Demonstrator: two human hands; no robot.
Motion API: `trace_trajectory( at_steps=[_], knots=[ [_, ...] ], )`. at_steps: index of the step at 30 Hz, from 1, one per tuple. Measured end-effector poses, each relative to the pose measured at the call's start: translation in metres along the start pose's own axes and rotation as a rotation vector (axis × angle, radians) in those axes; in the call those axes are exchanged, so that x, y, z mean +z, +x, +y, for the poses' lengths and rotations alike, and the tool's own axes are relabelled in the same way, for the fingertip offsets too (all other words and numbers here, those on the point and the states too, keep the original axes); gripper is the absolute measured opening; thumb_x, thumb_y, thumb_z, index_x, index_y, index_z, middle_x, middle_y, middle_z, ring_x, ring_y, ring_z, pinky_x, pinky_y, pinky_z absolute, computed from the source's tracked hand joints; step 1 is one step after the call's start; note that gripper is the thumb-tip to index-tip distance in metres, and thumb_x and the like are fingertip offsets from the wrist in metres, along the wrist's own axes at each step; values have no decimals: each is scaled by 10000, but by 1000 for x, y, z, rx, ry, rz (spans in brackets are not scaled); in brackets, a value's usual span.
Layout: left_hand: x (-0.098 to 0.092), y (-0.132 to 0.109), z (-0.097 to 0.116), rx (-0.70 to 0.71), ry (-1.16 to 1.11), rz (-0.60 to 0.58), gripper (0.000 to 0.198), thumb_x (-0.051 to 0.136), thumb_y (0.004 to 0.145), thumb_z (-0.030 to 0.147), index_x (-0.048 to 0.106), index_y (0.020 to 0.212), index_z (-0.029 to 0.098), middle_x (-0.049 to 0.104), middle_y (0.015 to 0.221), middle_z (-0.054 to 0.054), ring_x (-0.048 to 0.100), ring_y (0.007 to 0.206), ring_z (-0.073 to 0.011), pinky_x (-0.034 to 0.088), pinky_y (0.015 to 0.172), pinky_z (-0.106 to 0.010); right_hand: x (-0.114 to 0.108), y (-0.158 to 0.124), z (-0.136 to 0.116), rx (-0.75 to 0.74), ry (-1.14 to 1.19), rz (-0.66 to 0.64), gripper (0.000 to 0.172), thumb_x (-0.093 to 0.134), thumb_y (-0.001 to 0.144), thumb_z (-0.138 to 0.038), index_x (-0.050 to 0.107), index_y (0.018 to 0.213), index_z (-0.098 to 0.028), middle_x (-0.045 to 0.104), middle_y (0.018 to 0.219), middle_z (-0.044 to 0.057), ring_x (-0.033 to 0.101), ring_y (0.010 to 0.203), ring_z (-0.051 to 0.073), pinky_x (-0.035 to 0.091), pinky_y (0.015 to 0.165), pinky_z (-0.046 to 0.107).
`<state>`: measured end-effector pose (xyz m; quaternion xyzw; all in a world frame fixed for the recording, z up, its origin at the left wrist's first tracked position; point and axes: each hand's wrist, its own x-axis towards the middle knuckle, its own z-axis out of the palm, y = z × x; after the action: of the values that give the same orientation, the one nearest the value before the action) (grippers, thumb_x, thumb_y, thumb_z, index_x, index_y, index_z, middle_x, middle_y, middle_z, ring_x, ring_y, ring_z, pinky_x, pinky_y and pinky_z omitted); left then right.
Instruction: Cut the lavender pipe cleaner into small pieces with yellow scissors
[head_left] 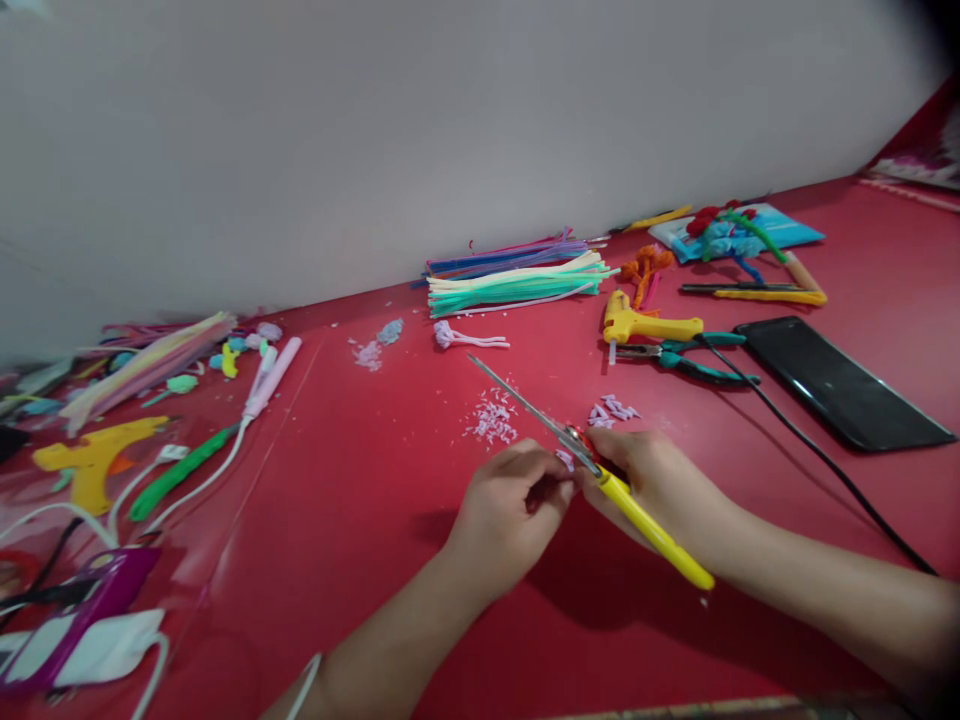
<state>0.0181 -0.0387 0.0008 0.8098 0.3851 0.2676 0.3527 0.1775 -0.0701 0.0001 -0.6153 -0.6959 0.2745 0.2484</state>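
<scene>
My right hand (664,485) is closed around a pair of scissors (651,525) with a long yellow handle and a bit of red near the pivot. The blade points away to the upper left. Close beside the blades, my left hand (510,510) pinches a small lilac piece of pipe cleaner (565,460) between its fingertips. Fine lilac clippings (493,415) lie scattered just beyond the left hand. Short lilac pieces (613,410) form a small pile past the right hand. A lilac pipe-cleaner flower (445,335) with long stems rests farther back.
Bundles of pipe cleaners (517,285) lie along the wall. To the right are a yellow glue gun (649,325), pliers (694,362), a black phone (844,380) and a dark cable (817,445). Another yellow glue gun (97,460), cords and craft pieces crowd the left.
</scene>
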Motion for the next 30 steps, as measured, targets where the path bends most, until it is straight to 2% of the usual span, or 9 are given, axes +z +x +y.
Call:
trace_trajectory(
  at_steps=[6,11,14,17,21,30],
  knots=[
    [0,0,1,24,17,0,154,479,739,166,607,816,206,606,761,-47,535,690,-156,394,661,-265,0,-1,0,6,48,-26,130,412,723,-279,397,625,-194,454,526,-42,376,471,75,258,440,191],
    [-3,1,2,-58,-115,24,114,503,716,164,611,724,200,578,689,-26,512,633,-138,394,622,-257,-2,1,0,-27,12,-14,155,429,713,-316,409,618,-195,454,519,-39,359,449,72,238,422,193],
    [-6,4,-1,-220,-332,106,56,539,704,201,592,700,183,549,618,-7,490,577,-118,395,561,-236,-7,4,2,-19,-149,20,231,478,679,-421,426,628,-202,449,497,-38,350,421,75,206,410,203],
    [-11,8,-6,-347,-645,261,55,570,692,220,567,708,168,530,567,17,461,499,-84,373,488,-204,-11,7,5,-4,-360,85,310,473,659,-516,452,688,-208,485,521,-23,402,430,94,192,423,218],
    [-17,12,-11,-320,-862,423,52,576,692,191,571,719,148,552,621,7,479,539,-69,372,505,-186,-11,7,10,-6,-527,90,379,409,680,-577,455,751,-207,534,565,3,469,461,131,171,433,237],
    [-18,11,-10,-285,-959,504,36,559,704,146,579,732,156,568,675,16,508,562,-57,405,537,-175,-4,7,12,-51,-613,51,360,344,735,-555,431,712,-206,535,542,7,483,458,139,152,445,250]
  ],
)
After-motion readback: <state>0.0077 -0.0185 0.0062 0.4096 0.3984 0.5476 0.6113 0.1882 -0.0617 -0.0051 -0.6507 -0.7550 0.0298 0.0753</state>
